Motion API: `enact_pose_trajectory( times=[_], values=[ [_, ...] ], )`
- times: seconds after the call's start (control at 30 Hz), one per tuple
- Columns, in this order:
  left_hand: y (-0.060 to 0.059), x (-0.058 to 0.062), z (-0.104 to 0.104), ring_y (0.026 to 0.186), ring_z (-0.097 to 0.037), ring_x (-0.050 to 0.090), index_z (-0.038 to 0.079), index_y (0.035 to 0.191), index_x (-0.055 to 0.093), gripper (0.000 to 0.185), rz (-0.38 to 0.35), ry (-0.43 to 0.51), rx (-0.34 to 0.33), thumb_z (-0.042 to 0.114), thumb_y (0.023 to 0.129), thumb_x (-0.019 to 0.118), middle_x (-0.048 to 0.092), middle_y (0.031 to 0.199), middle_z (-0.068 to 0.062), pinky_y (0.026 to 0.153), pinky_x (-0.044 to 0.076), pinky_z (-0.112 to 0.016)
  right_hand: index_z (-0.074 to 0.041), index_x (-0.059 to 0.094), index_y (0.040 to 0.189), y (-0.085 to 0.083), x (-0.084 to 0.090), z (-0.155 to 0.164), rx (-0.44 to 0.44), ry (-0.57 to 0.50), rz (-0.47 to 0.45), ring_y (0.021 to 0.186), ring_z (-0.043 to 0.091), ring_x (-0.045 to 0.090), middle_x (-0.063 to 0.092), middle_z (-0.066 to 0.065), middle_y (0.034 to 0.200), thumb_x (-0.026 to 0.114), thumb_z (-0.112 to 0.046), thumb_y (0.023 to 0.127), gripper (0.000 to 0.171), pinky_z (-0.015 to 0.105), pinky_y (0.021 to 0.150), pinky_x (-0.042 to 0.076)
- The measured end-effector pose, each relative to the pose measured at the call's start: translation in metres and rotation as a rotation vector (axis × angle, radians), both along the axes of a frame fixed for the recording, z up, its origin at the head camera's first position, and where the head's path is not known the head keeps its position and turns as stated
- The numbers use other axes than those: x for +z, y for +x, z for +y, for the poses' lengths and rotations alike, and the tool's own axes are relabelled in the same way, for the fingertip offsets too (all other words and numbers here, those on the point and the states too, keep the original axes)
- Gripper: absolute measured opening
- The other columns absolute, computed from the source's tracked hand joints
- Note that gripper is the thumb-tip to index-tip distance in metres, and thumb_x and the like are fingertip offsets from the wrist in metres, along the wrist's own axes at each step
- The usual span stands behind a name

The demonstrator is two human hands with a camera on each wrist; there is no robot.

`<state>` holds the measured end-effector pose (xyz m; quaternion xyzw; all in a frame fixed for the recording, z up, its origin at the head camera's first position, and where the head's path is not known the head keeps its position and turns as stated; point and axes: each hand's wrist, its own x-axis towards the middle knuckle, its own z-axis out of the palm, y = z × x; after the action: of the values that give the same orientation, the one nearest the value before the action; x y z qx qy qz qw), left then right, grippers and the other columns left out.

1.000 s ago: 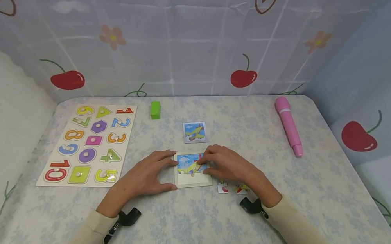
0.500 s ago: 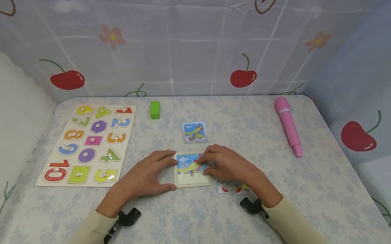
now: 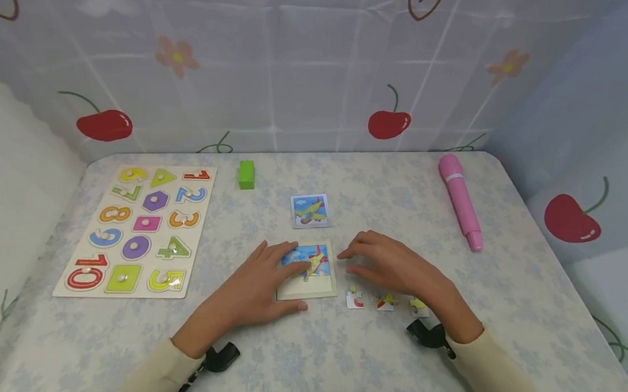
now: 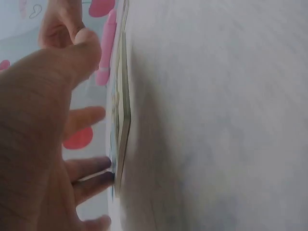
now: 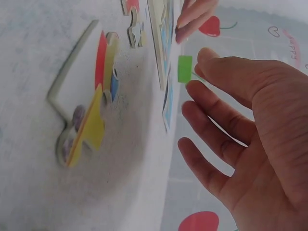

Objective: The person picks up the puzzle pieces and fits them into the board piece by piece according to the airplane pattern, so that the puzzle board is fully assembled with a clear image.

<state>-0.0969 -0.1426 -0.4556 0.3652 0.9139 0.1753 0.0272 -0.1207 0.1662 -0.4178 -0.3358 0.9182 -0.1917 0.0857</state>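
Note:
A small jigsaw tray (image 3: 314, 289) lies mid-table, its upper part filled with joined pieces of a plane picture; its lower strip is bare. My left hand (image 3: 254, 285) reaches over the tray's left side, fingers stretched across the joined pieces. In the left wrist view its fingertips (image 4: 108, 179) meet the tray's top face. Just right of the tray, my right hand (image 3: 397, 262) hovers with relaxed fingers and thumb apart, holding nothing. Below it lie three loose jigsaw pieces: one with red (image 3: 355, 299), one red and yellow (image 3: 385, 303), one yellow (image 3: 418, 306) near the wrist.
A square card with the plane picture (image 3: 310, 211) lies behind the tray. A green block (image 3: 246, 175) stands farther back. On the left is a number-and-shape peg board (image 3: 148, 245); on the right, a pink microphone-shaped toy (image 3: 461, 202). A patterned curtain (image 3: 290, 66) hangs behind the table.
My right hand has drawn back rightward off the tray, uncovering the plane's tail and the loose pieces. My left hand has slid right from the tray's edge onto the joined pieces.

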Motion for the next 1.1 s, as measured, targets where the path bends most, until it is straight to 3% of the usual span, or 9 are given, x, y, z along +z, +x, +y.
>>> enact_pose_trajectory(
  times=[0.17,0.3,0.77,1.1],
  values=[
    [0.001,0.001,0.008,0.143,-0.028,0.036,0.031,0.149,0.053,0.066,0.041,-0.049,0.01,0.069,0.096,0.049,0.039,0.156,-0.012,0.119,0.02,-0.061,-0.02,0.075,0.12,0.007,0.002,0.007,0.01,-0.014,0.018,0.104,0.013,0.06,0.066,-0.004,0.112,0.076,-0.024,0.092,0.028,0.034,0.088,0.054],
    [0.002,0.002,0.01,0.143,-0.028,0.036,0.034,0.149,0.052,0.063,0.032,-0.077,0.031,0.069,0.097,0.047,0.039,0.156,-0.012,0.118,0.021,-0.062,-0.019,0.075,0.12,0.012,0.003,0.013,0.019,-0.019,0.027,0.103,0.014,0.06,0.065,-0.002,0.112,0.077,-0.023,0.092,0.028,0.034,0.085,0.055],
    [0.008,0.004,0.017,0.144,-0.033,0.035,0.038,0.15,0.049,0.061,0.078,-0.141,0.022,0.068,0.097,0.048,0.036,0.158,-0.016,0.116,0.028,-0.06,-0.02,0.074,0.12,0.025,-0.003,0.02,0.06,-0.042,0.039,0.102,0.01,0.058,0.064,-0.005,0.112,0.075,-0.023,0.094,0.027,0.031,0.084,0.054],
    [0.003,0.0,0.014,0.143,-0.032,0.034,0.035,0.151,0.049,0.053,0.074,-0.12,-0.003,0.054,0.102,0.052,0.036,0.158,-0.015,0.116,0.031,-0.052,-0.022,0.074,0.119,0.033,-0.012,0.019,0.04,-0.029,0.029,0.101,0.006,0.057,0.063,-0.01,0.111,0.078,-0.026,0.091,0.028,0.03,0.084,0.053]
  ],
)
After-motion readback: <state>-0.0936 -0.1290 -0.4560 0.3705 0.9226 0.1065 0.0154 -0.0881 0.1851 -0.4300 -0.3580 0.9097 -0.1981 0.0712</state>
